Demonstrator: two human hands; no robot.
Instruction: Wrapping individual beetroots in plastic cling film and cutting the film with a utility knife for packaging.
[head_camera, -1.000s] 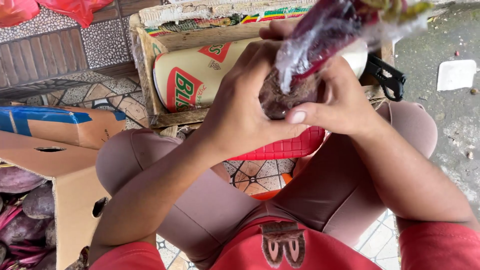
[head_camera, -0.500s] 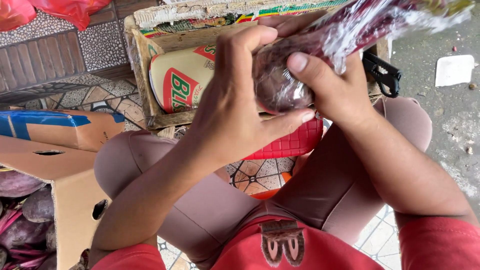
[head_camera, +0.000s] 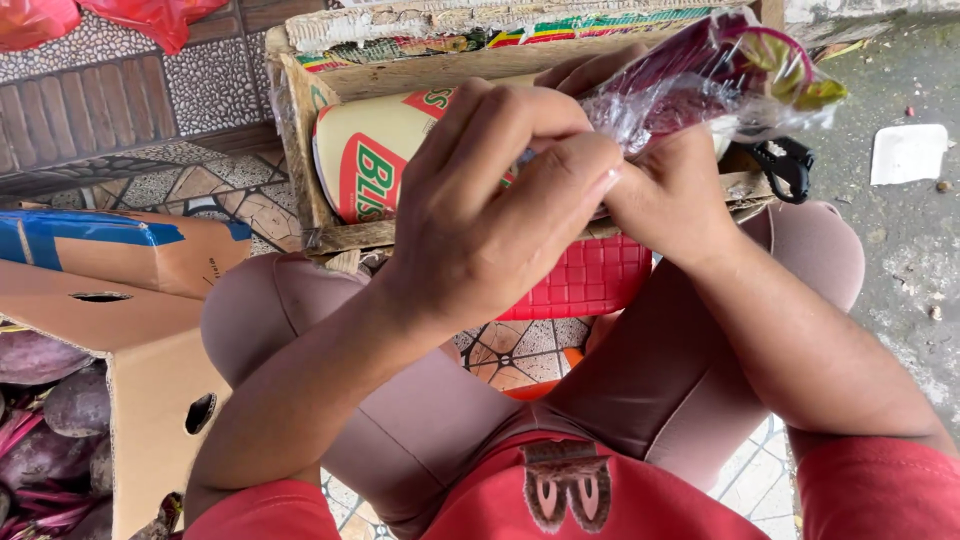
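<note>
Both of my hands hold a clear plastic bag (head_camera: 700, 85) with a dark red beetroot and its stalks inside, raised over a wooden crate (head_camera: 300, 150). My left hand (head_camera: 490, 200) covers the bag's lower end, fingers curled around it. My right hand (head_camera: 670, 195) grips the same bag from below and behind; most of its fingers are hidden. The beetroot itself is mostly hidden by my hands.
The crate holds a cream roll with red and green print (head_camera: 370, 160). A red woven plastic piece (head_camera: 580, 280) lies by my knees. An open cardboard box (head_camera: 130, 330) with several beetroots (head_camera: 60, 410) stands at left. A black clip (head_camera: 790, 165) lies at right.
The bag has turned and shifted right, its stalk end now pointing up right. My left hand has closed further over the bag, hiding the beetroot.
</note>
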